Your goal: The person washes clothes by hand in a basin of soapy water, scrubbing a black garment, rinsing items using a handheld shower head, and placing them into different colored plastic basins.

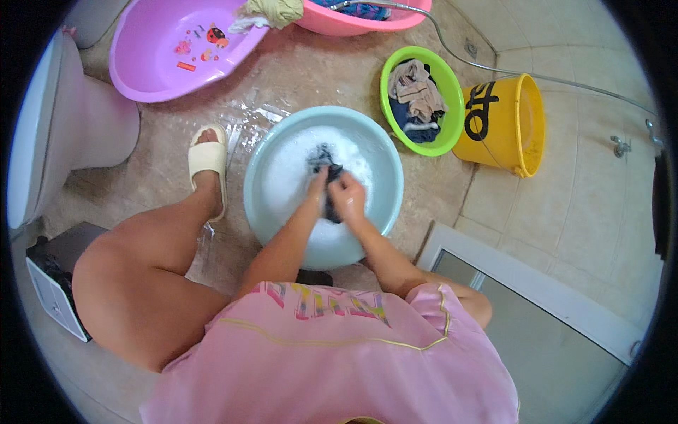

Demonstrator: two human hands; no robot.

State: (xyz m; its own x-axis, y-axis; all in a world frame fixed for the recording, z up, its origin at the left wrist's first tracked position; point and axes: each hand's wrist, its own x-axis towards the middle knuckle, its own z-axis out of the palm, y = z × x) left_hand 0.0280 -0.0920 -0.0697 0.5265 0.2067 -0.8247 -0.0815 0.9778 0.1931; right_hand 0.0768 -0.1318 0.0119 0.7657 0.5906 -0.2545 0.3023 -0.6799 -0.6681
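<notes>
**A:** Where do the hands stand?

**B:** Both are down in the pale blue basin (268,205), over the suds. The left hand (319,182) and the right hand (348,198) are each clenched on the same dark garment (325,161), touching one another, with a bunch of the cloth between them. One end of it shows just beyond the grip, lying on the foam; another bit hangs under the right hand.

**A:** How far along would you say the washing is?

**B:** Midway, as I judge it. The water is thick with soapy foam (289,169), so the piece is wetted and soaped, and it looks to be at the rubbing stage. I see no clear water in that basin, so rinsing and wringing seem yet to come.

**A:** And the rest of the laundry?

**B:** Beyond the grip and to its right sits a green basin (390,71) with beige and dark blue clothes (417,99) heaped in it. Whether those are washed or waiting, I cannot tell. Just beside it stands a yellow bucket (505,127). Far beyond the hands, a pink basin (339,25) holds more cloth, with a rag (272,10) draped on its rim. To the far left of the grip lies a purple tub (134,63), with nothing in it that I can see.

**A:** And the floor?

**B:** The tiled floor (304,78) is wet just beyond the blue basin, near the white slipper (209,162).
</notes>
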